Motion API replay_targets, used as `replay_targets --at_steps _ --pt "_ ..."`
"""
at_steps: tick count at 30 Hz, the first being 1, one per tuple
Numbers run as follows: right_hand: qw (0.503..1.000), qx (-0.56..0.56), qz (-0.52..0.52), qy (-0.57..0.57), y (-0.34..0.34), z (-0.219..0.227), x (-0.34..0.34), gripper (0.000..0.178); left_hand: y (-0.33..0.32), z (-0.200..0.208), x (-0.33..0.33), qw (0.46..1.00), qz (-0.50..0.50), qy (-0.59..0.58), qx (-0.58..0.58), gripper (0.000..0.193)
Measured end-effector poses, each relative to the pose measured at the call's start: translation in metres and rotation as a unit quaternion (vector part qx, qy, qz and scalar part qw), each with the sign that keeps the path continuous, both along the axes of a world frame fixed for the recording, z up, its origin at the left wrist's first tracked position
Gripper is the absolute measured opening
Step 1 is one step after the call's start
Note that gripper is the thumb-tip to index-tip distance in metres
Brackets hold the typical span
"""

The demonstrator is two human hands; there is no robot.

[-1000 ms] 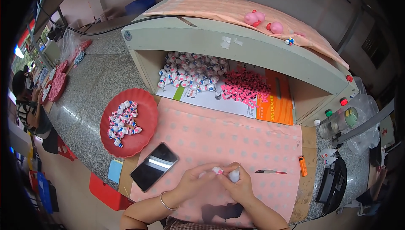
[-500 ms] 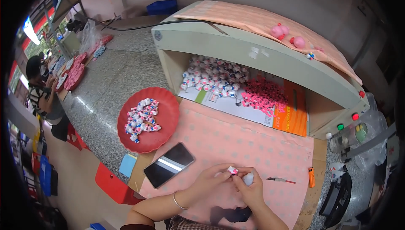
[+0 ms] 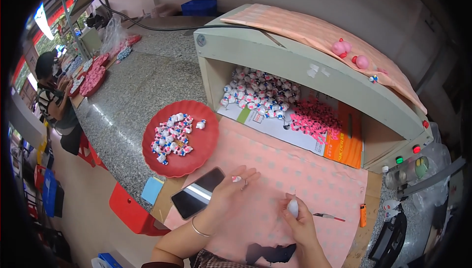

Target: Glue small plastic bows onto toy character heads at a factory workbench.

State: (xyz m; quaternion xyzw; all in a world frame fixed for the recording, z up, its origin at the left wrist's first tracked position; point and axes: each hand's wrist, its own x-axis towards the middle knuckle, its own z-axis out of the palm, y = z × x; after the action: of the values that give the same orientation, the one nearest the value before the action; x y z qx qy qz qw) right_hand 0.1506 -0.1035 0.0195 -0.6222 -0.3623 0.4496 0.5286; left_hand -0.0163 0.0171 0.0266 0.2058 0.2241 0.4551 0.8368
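Observation:
My left hand (image 3: 228, 189) is stretched out with its fingers extended, between the black phone (image 3: 197, 193) and the right hand. A small white-and-pink spot shows at its fingers; whether that is a piece or a wrapping I cannot tell. My right hand (image 3: 301, 221) is closed around a small white bottle (image 3: 293, 208) with a thin tip pointing up. Up and to the left, a red scalloped plate (image 3: 209, 152) bears a pile of small white figures (image 3: 169, 139) with pink and blue parts. One figure (image 3: 200, 124) lies apart from the pile.
A pale box-shaped hood (image 3: 295, 47) shelters white figures (image 3: 260, 93) and small pink pieces (image 3: 314, 120). Right of my hand lie a thin brush (image 3: 329, 217) and an orange lighter (image 3: 363, 215). Black cloth (image 3: 270, 253) lies near me. A person (image 3: 56, 101) sits far left.
My hands have come apart, the left moving up and left and opening, the right slightly right with the bottle. A lone figure now lies on the plate's right side.

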Motion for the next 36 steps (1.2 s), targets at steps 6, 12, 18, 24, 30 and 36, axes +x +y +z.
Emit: replay_targets --at_steps 6,12,18,24,30,36 --pt "0.997 0.004 -0.001 0.078 -0.012 0.014 0.008 0.037 -0.025 0.015 0.009 0.975 -0.222 0.014 -0.011 0.029" --pt "0.982 0.036 0.045 0.178 -0.009 0.024 0.010 0.033 -0.031 0.000 0.012 0.958 -0.208 0.158 0.115 0.032" --pt "0.994 -0.041 0.066 0.078 -0.007 0.019 0.012 0.033 -0.025 -0.007 0.015 0.673 -0.185 0.518 0.494 0.038" --pt "0.988 -0.018 0.125 -0.086 -0.015 0.029 -0.002 0.037 -0.033 0.007 0.017 0.783 -0.107 0.312 0.528 0.034" --pt "0.925 0.057 0.165 -0.338 -0.025 0.053 0.001 0.038 -0.047 0.002 0.015 0.933 -0.166 0.194 0.253 0.025" --pt "0.859 0.112 0.341 -0.365 -0.077 0.040 -0.011 0.029 -0.040 0.001 0.013 0.970 -0.153 0.081 0.172 0.023"
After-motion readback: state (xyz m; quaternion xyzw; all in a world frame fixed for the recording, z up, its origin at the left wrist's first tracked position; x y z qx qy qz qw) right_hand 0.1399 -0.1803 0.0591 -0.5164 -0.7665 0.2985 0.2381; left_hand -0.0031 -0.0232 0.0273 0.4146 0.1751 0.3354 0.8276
